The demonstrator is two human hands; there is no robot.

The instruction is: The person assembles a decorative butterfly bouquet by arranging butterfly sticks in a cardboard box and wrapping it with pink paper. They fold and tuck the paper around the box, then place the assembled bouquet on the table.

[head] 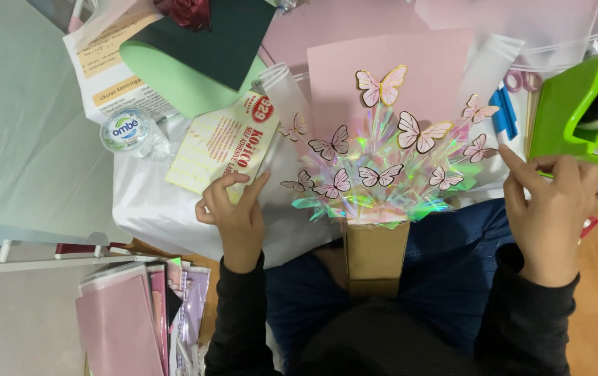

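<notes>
Bouquet [375, 167]: paper butterflies, pale pink with dark outlines and gold edges, set on thin stems above crumpled iridescent film. The cluster rises from a plain brown box [375, 254] held upright in the person's lap, at centre of view, between the two hands.

Left hand [233, 212]: at 9 o'clock of the bouquet, palm down on white wrapping sheet [145, 205]. Its fingers [223, 184] are loosely curled, thumb and forefinger part open, tips touching the lower edge of a yellow packet [219, 143]; no firm hold is visible.

Right hand [553, 209]: at 3 o'clock of the bouquet, just below a green tape dispenser [567, 108]. Its fingers are bent and drawn together at the dispenser's lower edge; whether they pinch tape I cannot tell.

Pink sheet [389, 59]: at 12 o'clock, lying flat behind the butterflies.

Bottle [126, 131]: at 10 o'clock, clear plastic, seen from the cap end, beside the yellow packet.

Green paper [187, 87]: at 11 o'clock, light sheet curled over, with a dark green card [222, 35] on top.

Paper stack [138, 320]: at 7 o'clock, pink and lilac sheets in clear sleeves, stood on edge in a pile.

Scissors [522, 80]: at 2 o'clock, pink handles only in view, next to a blue pen [502, 115].
</notes>
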